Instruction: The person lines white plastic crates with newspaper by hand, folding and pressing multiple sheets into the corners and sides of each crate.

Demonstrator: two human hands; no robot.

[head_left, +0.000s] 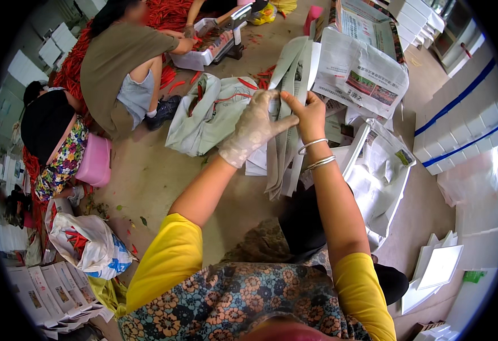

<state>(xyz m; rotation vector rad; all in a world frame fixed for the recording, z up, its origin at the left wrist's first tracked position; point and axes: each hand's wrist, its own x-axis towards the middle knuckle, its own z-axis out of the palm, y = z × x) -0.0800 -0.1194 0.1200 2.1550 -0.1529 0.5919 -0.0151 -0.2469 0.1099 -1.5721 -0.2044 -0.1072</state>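
Several long, narrow folds of newspaper (pixel 296 65) hang between my hands, reaching from above my fingers down toward my knees. My left hand (pixel 250 129), in a thin translucent glove, is closed on the left side of the folds, its thumb pointing right. Opposite it, my bare right hand (pixel 308 116), with bangles on the wrist, grips the same sheets; the thumb and fingers nearly meet the glove. Just right of them stands a white box lined with newspaper (pixel 380 165). More newspaper sheets (pixel 362 71) are spread over something behind it.
A white sack (pixel 209 122) with red chillies lies ahead to the left. Beyond it, a crouching person (pixel 124 68) works by a chilli heap (pixel 166 14) and a white crate (pixel 195 59). Strapped white foam boxes (pixel 462 113) stand right; a chilli bag (pixel 92 244) sits left.
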